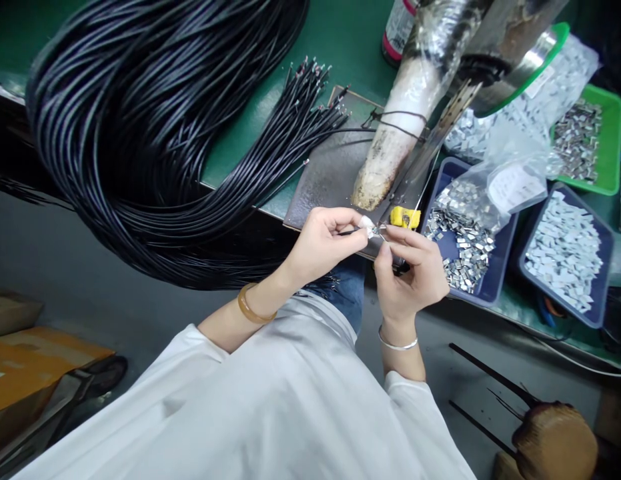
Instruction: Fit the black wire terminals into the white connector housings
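Note:
My left hand [333,237] is closed in a pinch on the end of a black cable [346,233]. A small white piece [366,225] shows at its fingertips, by the cable's end. My right hand [410,270] faces it, thumb and fingers pinched on a small shiny metal piece [381,230] that meets the cable end; its exact kind is too small to tell. Just beyond the fingertips sits a yellow object [405,217] on a dark board [325,180]. A large bundle of black cables [155,133], with stripped ends, lies to the left.
A plastic-wrapped tube [405,127] slants down above my hands. A green-rimmed spool [520,80] stands behind. On the right are a blue tray of metal connector shells [465,247], a tray of white pieces [565,250] and a green bin [613,147]. A stool [555,440] stands below.

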A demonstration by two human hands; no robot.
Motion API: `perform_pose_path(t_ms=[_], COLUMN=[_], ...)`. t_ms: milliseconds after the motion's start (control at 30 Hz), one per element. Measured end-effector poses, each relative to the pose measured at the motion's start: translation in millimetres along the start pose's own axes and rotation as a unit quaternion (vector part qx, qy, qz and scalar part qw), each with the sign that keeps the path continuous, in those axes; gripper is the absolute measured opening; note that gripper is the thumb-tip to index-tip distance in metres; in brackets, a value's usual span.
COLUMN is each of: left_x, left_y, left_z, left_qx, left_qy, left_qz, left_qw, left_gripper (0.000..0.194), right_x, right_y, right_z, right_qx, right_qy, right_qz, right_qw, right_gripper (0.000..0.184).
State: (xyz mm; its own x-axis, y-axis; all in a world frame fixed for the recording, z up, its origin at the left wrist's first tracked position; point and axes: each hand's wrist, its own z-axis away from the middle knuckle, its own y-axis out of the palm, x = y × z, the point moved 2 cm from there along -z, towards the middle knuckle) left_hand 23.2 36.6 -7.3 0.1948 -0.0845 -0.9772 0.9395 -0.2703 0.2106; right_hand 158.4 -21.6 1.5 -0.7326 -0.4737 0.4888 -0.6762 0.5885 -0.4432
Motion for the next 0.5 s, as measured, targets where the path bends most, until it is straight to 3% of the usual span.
perform_pose_path(t_ms=[500], left_x=[-2.2], left_y=[-2.0], left_z=[-0.9], left_qx=[0.007], left_qy=[0.003], left_qz=[-0.008], left_qw=[1.000], left_gripper=[0.008], right_x=[0.4], right_y=[0.8], right_z=[-4.5], right_qx=[0.006], right_qy=[0.057], right_qz=[-0.051], right_qw=[0.997], right_gripper=[0.016])
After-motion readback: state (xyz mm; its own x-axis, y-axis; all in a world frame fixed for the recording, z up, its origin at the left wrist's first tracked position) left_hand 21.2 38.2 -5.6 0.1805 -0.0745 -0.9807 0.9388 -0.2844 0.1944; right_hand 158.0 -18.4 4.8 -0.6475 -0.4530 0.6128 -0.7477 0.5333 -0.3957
